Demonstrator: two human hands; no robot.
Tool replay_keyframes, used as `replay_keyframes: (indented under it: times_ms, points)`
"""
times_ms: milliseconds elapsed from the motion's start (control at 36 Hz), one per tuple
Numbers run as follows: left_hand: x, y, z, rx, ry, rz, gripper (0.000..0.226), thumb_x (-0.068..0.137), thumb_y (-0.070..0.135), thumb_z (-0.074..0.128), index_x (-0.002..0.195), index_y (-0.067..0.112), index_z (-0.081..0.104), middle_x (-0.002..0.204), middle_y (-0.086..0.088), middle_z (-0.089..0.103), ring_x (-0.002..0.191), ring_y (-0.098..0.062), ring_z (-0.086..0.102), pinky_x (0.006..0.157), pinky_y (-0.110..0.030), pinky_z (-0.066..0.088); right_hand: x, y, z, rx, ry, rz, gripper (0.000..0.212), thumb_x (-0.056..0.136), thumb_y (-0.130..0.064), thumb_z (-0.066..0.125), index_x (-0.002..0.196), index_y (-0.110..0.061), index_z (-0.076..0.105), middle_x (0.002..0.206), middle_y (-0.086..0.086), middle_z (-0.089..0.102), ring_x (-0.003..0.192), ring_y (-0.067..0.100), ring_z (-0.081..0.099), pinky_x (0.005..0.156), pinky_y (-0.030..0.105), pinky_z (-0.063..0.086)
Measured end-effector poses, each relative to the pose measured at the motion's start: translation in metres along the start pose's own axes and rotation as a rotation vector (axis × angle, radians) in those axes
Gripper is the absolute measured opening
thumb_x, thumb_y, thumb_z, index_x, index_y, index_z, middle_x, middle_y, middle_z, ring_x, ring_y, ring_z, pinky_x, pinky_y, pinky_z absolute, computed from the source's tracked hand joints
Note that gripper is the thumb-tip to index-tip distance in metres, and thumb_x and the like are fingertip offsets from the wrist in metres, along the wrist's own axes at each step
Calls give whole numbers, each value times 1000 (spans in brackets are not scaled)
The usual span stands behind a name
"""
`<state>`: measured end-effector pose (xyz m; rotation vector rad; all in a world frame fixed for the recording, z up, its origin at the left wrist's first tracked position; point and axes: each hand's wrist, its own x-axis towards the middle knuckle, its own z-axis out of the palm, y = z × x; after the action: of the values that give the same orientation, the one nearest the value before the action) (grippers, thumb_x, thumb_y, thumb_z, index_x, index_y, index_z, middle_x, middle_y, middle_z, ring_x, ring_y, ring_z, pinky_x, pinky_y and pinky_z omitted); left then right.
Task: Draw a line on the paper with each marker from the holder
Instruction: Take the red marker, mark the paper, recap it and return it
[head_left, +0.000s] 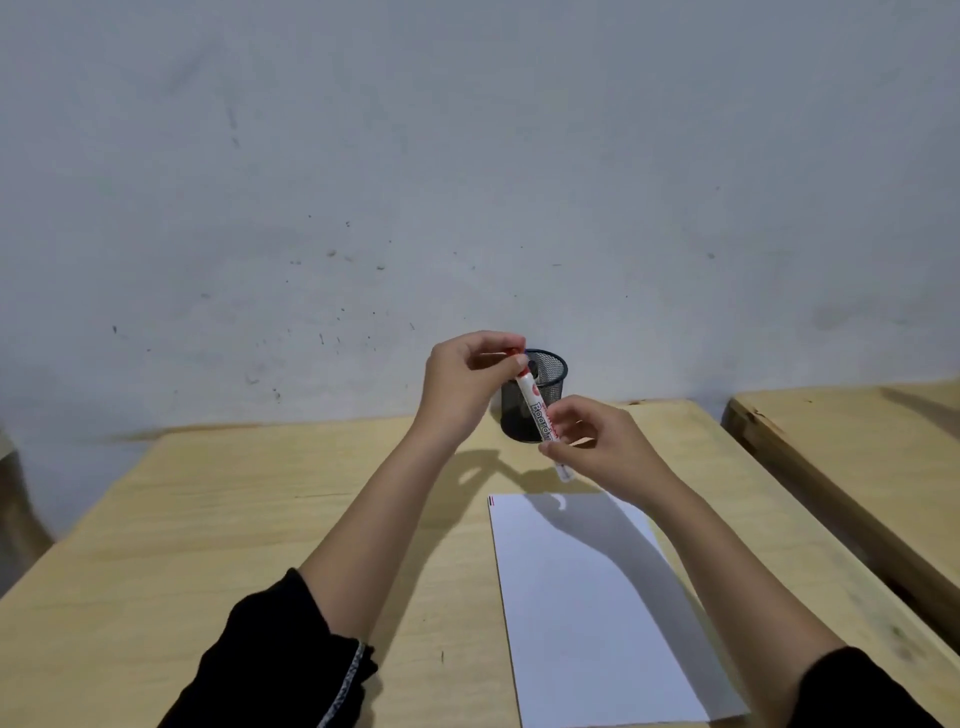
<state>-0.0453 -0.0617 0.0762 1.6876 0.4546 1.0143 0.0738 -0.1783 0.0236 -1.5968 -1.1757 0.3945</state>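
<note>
I hold a white marker (535, 408) with a red cap above the table, tilted, in front of a black mesh holder (545, 376). My left hand (465, 384) pinches the red cap at the marker's upper end. My right hand (597, 447) grips the barrel near its lower end. A white sheet of paper (587, 613) lies on the wooden table (234, 519) below my hands, with short marks, at least one red, at its far left corner (491, 501). The holder's inside is mostly hidden by my hands.
A grey wall stands right behind the table. A second wooden table (857, 441) is to the right, past a narrow gap. Black sleeves cover both my forearms near the bottom edge.
</note>
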Motion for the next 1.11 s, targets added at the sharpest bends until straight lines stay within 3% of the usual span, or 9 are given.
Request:
replay_keyframes:
  times_ms: [83,222,361,472,528,611,694,917,1111]
  points:
    - [12,-2,9,75,3,37,19,83,9,68,101,8,70,92,-5,72,83,-9,67,74,-11,48,14,1,-6,-79,-16,-14,19,75,-6,71,84,-19,61,81,3,60,69,13,56,66,16,46]
    - [23,-20,5,246,32,51,34,87,28,65,114,8,64,109,-1,66,95,-4,63,82,-9,46,38,5,-18,-60,129,-70,24,76,-7,71,76,-22,53,73,-4,56,64,10,55,65,15,44]
    - [33,-68,-3,549,-92,-129,56,82,34,69,125,3,53,123,-10,56,105,-14,52,88,-22,39,66,6,-28,-46,337,-154,16,80,-8,67,89,-6,54,81,-2,59,73,12,60,64,12,47]
    - [35,-86,9,519,-177,-218,60,78,28,74,126,3,50,120,-6,53,116,-20,52,94,-29,43,87,10,-26,-89,387,-183,16,82,-9,65,91,-8,52,83,0,57,79,17,61,70,21,51]
    - [37,-89,16,449,-184,-208,45,77,20,75,116,9,56,101,6,54,99,-12,55,81,-21,44,96,16,-23,-114,371,-159,17,81,-10,65,90,-11,51,86,3,59,83,21,62,74,31,53]
    - [43,-97,23,325,-194,-200,40,72,15,78,103,24,55,95,16,58,88,8,55,77,-13,44,103,24,-17,-122,308,-131,18,80,-8,65,92,-10,51,90,7,62,89,21,62,73,26,56]
    - [47,-107,28,242,-167,-233,53,63,25,82,98,41,46,118,3,58,107,-11,60,93,-32,50,104,33,-13,-140,248,-103,19,81,-6,64,95,-11,53,90,7,63,89,20,62,77,30,56]
    - [51,-130,29,161,-172,-218,58,72,12,79,119,18,47,124,-4,58,109,-14,60,85,-18,49,105,43,-16,-214,120,-50,10,81,-11,65,90,-15,63,86,-1,67,84,13,63,81,35,53]
    - [54,-138,29,146,-178,-206,54,73,13,78,116,21,49,120,-4,61,104,-12,62,79,-16,52,110,37,-17,-307,-23,-23,12,84,-16,63,95,-14,67,89,2,69,84,15,62,76,21,46]
